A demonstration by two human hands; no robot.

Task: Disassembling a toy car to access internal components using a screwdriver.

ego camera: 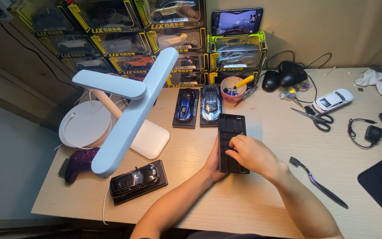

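Pale wood runs across the counter (pixel 253 199), with boxed model cars stacked against the back wall (pixel 155 40) and a white desk lamp (pixel 124 110) leaning over the left side. Near the middle lies a black display base (pixel 231 128), long and empty, its far end pointing at two mounted cars — a blue one (pixel 185 105) and a silver one (pixel 211 104). The left hand (pixel 212 163) cups the base's near-left edge, its fingers hidden beneath, so I cannot tell how tightly they close. The right hand (pixel 253 155) rests on top, fingers curled down onto the tray's surface. It looks like steadying and working at the base; any next move wants a firm hold on it. A dark toothbrush (pixel 317 182) lies just right.
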